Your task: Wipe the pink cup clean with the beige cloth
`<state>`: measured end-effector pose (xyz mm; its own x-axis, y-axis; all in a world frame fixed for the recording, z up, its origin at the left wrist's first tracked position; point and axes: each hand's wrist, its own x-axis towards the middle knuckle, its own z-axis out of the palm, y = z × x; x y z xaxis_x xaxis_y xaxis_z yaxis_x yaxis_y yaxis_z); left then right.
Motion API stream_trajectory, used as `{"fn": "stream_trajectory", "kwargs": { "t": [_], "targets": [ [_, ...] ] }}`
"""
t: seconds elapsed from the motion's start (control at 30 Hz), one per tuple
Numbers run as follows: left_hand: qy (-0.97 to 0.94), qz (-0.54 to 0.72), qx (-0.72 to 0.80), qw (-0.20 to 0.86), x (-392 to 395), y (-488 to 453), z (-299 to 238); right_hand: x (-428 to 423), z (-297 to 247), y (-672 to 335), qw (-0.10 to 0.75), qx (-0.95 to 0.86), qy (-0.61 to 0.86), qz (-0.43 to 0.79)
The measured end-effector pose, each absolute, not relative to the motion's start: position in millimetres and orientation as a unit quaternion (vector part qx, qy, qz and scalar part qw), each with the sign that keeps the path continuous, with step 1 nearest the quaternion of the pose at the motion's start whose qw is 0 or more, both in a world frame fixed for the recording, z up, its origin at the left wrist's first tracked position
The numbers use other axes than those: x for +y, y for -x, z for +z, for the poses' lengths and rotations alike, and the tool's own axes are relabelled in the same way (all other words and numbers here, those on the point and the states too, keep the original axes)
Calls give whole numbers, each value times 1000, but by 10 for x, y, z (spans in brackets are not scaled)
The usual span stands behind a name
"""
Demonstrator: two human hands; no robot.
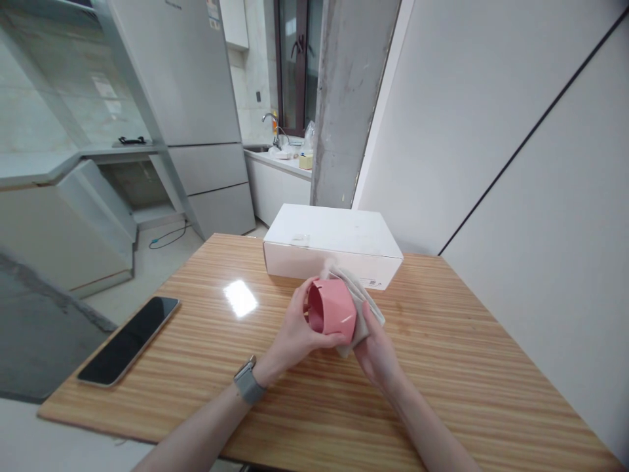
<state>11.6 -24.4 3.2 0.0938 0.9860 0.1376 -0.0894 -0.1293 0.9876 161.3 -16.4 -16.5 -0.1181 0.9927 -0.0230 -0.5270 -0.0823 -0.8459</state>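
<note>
A pink cup-like container (339, 309) with faceted sides is tilted on its side above the table, its opening facing left. My left hand (297, 328) grips it around the rim, thumb along the near side and fingers at the far side. A folded light-grey cloth (362, 318) is pressed against the container's right end. My right hand (377, 347) is closed on this cloth, thumb on top; its other fingers are mostly hidden beneath the fabric.
Behind my hands a white cardboard box (334, 239) lies on the wooden table (206, 367). A black-screened phone (130, 341) rests at the table's left side. A white wall (511, 131) borders the right edge. Farther back stand a fridge (191, 85) and a sink counter (280, 177).
</note>
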Motion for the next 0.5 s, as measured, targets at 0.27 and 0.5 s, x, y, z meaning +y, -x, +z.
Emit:
{"fn": "stream_trajectory", "kwargs": {
  "t": [0.27, 0.5],
  "targets": [
    [-356, 530, 443, 630, -58, -132, -253, -269, -192, -1553, 593, -337, 326, 655],
    [-260, 492, 394, 731, -68, -74, -152, -140, -39, -1774, 659, -258, 339, 620]
  ]
}}
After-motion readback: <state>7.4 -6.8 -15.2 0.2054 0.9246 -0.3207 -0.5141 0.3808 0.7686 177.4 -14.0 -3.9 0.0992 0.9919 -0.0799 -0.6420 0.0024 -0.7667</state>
